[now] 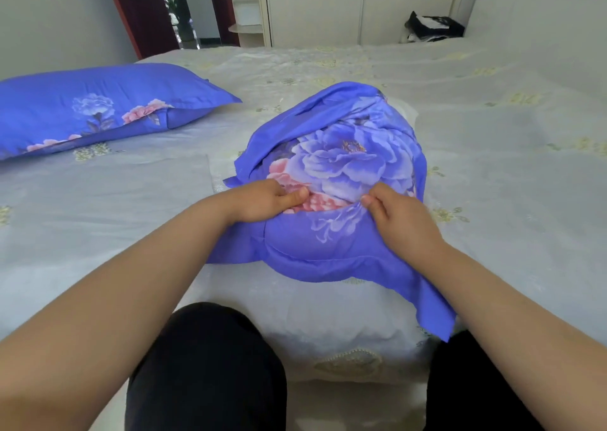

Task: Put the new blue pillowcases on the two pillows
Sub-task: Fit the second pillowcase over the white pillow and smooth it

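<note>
Both hands pinch the bunched blue pillowcase (341, 174) on the bed (492, 168), left hand (269, 199) beside right hand (399, 215). A finished pillow (98, 109) lies well left of them.

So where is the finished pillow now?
In the head view, the finished pillow lies on the bed, far left, apart from the pillow being covered.

**Nothing to read here**

No lettering, label, brand mark, number or sign can be made out anywhere. The blue pillowcase (331, 168) bears only printed flowers, no words.
</note>
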The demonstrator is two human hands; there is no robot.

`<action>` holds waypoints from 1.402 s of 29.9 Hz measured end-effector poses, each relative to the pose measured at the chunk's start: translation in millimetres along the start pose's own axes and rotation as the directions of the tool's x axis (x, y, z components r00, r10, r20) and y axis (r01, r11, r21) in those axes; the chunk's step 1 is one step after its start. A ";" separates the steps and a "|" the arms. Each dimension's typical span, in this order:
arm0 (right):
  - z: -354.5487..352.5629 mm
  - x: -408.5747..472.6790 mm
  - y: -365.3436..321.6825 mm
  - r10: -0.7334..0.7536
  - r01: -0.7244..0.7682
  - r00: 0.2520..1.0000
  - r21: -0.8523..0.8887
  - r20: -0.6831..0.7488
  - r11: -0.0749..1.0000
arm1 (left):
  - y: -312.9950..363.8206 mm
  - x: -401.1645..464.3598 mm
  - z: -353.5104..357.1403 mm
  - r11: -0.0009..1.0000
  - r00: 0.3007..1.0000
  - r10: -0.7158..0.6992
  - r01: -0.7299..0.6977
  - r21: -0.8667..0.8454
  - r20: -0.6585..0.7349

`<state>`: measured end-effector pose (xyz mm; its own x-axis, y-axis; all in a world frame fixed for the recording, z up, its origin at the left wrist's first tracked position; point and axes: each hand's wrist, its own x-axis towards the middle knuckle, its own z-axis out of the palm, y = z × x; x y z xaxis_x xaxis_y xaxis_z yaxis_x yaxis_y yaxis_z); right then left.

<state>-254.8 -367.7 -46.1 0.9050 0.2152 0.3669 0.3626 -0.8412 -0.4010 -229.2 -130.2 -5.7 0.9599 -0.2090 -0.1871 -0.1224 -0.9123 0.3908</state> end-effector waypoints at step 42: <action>25.4 161.6 -15.0 0.478 -0.480 0.873 0.006 -0.094 0.878 | -79.8 22.4 51.0 0.890 0.645 -0.331 0.455 -0.001 -0.689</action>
<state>-108.4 -307.7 -2.1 0.9429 -0.2605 0.2075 -0.1144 -0.8383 -0.5330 -210.8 -80.0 -87.0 0.8335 0.4093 0.3710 0.3281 -0.9071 0.2637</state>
